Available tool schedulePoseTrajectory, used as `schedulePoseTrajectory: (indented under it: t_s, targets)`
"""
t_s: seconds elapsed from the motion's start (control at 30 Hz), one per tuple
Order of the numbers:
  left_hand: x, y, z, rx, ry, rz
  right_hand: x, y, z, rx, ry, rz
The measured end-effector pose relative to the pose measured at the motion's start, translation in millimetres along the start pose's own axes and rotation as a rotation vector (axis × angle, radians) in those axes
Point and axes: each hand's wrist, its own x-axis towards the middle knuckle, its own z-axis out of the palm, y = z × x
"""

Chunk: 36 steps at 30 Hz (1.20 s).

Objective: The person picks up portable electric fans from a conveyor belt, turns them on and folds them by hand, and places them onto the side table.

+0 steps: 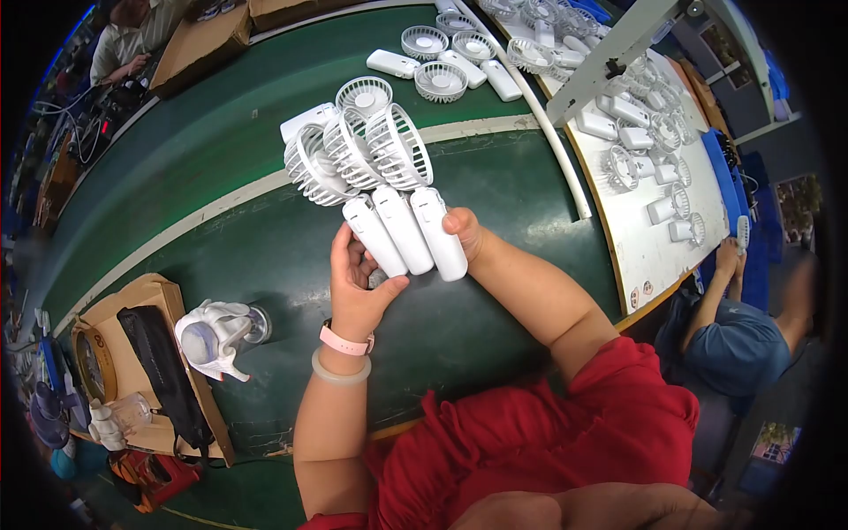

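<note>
Three white handheld fans (404, 231) are held together, side by side, above the green tabletop (459, 327), with their round cages directed away from the wearer and their handles toward the body. The handles are enclosed on one side by the left hand (346, 269), whose thumb is laid near their lower ends; the outermost handle on the other side is pinched by the right hand (464, 231), its thumb on the upper part. How the weight is shared between the hands cannot be told. Another fan (307, 122) is seen lying just beyond the cages, and a loose group of fans (440, 81) is laid near the far edge. More are spread over a white side tabletop (609, 238). The step in hand is judged to be the handling of the three as one bundle; for the next move, the handles would need to be kept aligned and the slatted cages spared any squeezing.
</note>
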Motion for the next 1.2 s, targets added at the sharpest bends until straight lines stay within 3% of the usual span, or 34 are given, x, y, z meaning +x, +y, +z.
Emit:
schedulePoseTrajectory:
  t_s: [0.2, 0.27, 0.37, 0.5, 0.63, 0.87, 0.97, 1.03, 1.2]
  targets:
    - [0, -2, -2, 0.02, -0.032, 0.023, 1, 1, -9, -0.006, -0.088, 0.005]
    - [0, 3, -4, 0.084, -0.008, -0.125, -1, 3, -22, 0.005, -0.074, -0.007]
    - [1, 2, -2, 0.126, 0.028, -0.107, -1, 2, -8, -0.108, 0.267, -0.154]
    - [0, -9, -20, 0.349, -0.143, -0.157, -30, -32, 26, -0.103, 0.45, -0.289]
    - [0, -8, -19, 0.347, -0.143, -0.154, -127, -62, 51, -0.064, 0.564, -0.475]
    - [-2, -13, -19, 0.362, -0.105, -0.14, -302, -79, 74, -0.118, 1.056, -0.823]
    - [-2, -19, -20, 0.369, -0.115, -0.118, -342, -122, 64, -0.153, 1.132, -0.85]
    - [0, -10, -15, 0.383, -0.081, -0.145, -337, -169, 67, -0.128, 1.417, -0.884]
    - [-2, -12, -10, 0.498, -0.069, -0.125, -366, -266, 1, -0.271, 1.45, -1.041]
